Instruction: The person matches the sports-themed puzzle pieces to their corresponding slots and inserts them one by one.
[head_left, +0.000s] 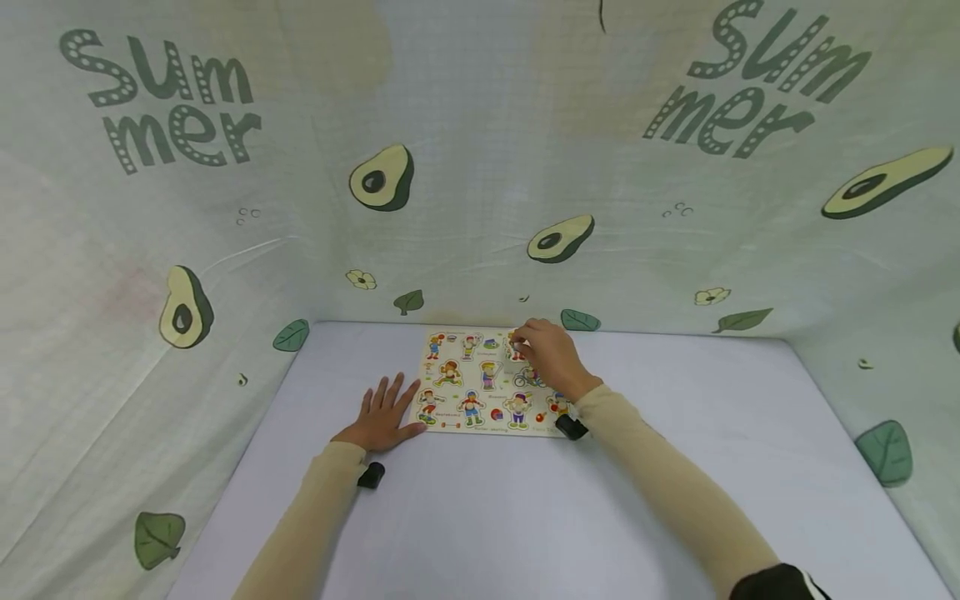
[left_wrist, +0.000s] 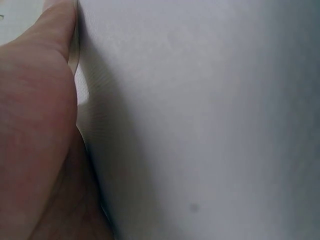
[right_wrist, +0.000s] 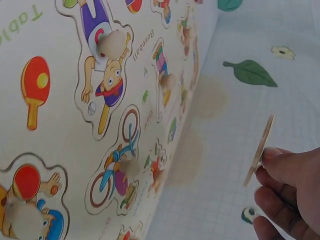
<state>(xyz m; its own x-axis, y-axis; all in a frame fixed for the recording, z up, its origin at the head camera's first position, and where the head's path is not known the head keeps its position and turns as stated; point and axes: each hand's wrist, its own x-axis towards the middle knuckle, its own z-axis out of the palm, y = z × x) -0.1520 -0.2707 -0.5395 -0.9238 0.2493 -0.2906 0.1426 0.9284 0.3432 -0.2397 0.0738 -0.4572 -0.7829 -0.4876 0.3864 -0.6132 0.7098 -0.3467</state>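
Observation:
A wooden knob puzzle board [head_left: 468, 427] printed with sports figures lies on the white table. At its left edge my left hand [head_left: 381, 419] rests flat with fingers spread, thumb and fingertips touching the board. In the left wrist view only part of that hand [left_wrist: 35, 130] shows. Over the board's upper right corner is my right hand [head_left: 551, 357]. Its thumb and fingers pinch a thin wooden puzzle piece [right_wrist: 260, 147], seen edge-on and lifted off the board in the right wrist view; its picture is hidden. Below it, a cyclist piece [right_wrist: 112, 172] and a baseball piece [right_wrist: 105, 65] sit in their recesses.
The white table [head_left: 480, 517] extends around the board. Behind and at both sides hangs a pale cloth [head_left: 465, 250] printed with avocados, leaves and lettering. A black wrist camera [head_left: 572, 427] overlaps the board's lower right corner.

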